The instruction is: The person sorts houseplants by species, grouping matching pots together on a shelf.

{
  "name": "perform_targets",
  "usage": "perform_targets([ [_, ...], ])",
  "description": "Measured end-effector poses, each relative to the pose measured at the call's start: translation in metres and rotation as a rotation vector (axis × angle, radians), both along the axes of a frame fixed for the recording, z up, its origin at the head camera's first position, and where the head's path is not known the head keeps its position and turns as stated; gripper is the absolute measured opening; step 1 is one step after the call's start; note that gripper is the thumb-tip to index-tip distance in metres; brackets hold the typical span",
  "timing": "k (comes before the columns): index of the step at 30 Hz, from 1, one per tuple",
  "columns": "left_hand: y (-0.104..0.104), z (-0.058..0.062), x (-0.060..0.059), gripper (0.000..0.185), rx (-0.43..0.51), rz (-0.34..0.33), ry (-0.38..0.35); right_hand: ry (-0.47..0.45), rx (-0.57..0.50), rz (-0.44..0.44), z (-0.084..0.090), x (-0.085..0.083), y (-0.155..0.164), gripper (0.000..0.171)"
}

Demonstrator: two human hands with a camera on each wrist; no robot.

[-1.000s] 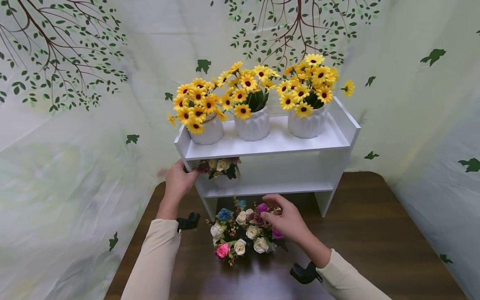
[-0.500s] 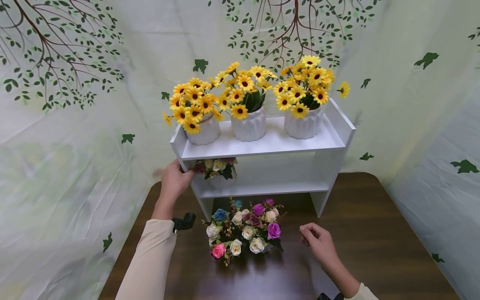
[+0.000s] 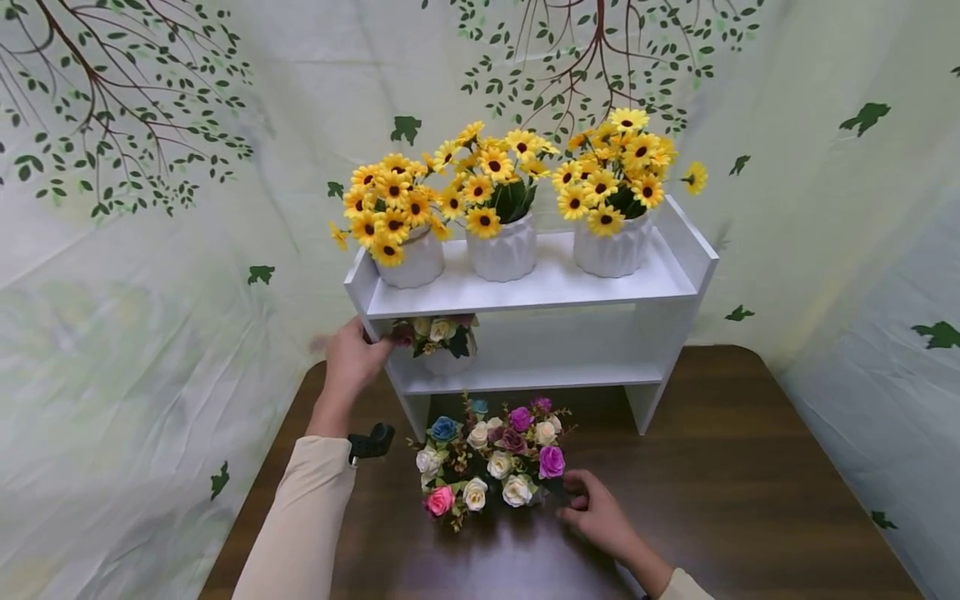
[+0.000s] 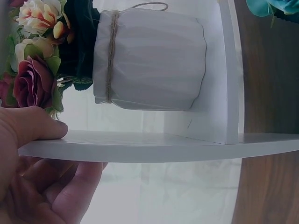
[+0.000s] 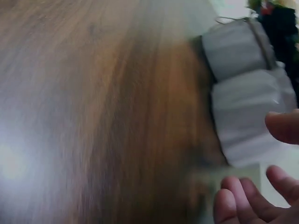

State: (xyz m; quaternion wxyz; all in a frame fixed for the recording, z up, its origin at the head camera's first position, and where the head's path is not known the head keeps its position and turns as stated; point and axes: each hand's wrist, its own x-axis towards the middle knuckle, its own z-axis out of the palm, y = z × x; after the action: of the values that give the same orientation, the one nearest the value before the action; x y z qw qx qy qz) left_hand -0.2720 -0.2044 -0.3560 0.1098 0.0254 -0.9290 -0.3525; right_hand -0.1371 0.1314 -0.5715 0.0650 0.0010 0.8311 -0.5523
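Note:
My left hand [image 3: 356, 358] grips the left side panel of a white shelf [image 3: 525, 379]. In the left wrist view its thumb lies inside the panel [image 4: 140, 151] and the fingers are outside, near a white pot [image 4: 152, 60] tied with twine, holding roses. My right hand [image 3: 603, 512] is beside the right one of two flower pots on the table, fingers loosely bent and parted. Purple and cream roses [image 3: 517, 490] hide most of that pot in the head view. From the right wrist, the white pot [image 5: 250, 116] shows close to my thumb and fingers, apparently not held.
Three white pots of yellow daisies, among them the middle pot [image 3: 502, 250], stand on the shelf's top board. A second rose pot [image 5: 236, 49] stands against the nearer one. Under everything is a dark wooden table [image 3: 750, 500]; a leaf-printed cloth [image 3: 150, 333] hangs behind.
My right hand drew back from above the roses to the right, then came in low beside the right-hand pot. The left hand has stayed on the shelf panel.

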Motion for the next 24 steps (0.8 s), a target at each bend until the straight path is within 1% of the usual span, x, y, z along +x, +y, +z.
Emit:
perform_targets([
  [4,0.001,0.001,0.000,0.043,-0.003,-0.003,-0.014,0.086,0.068,-0.014,-0.009,-0.007,-0.017,0.076],
  [8,0.001,0.001,0.001,0.045,0.007,-0.003,-0.038,0.168,0.085,-0.037,-0.017,-0.013,-0.030,0.086],
  [10,0.001,0.001,0.001,0.045,0.007,0.001,-0.037,0.185,0.085,-0.049,-0.020,-0.015,-0.034,0.090],
  [12,0.001,0.002,0.001,0.044,0.007,0.003,-0.032,0.182,0.075,-0.060,-0.021,-0.017,-0.036,0.092],
  [17,0.002,0.001,0.001,0.044,0.008,0.001,-0.034,0.147,0.033,-0.075,-0.023,-0.021,-0.038,0.086],
  [21,0.002,0.001,0.001,0.045,0.003,0.009,-0.044,0.128,-0.001,-0.068,-0.024,-0.022,-0.038,0.084],
  [24,0.002,0.002,0.002,0.046,-0.001,0.016,-0.047,0.137,-0.021,-0.053,-0.025,-0.022,-0.038,0.083],
])
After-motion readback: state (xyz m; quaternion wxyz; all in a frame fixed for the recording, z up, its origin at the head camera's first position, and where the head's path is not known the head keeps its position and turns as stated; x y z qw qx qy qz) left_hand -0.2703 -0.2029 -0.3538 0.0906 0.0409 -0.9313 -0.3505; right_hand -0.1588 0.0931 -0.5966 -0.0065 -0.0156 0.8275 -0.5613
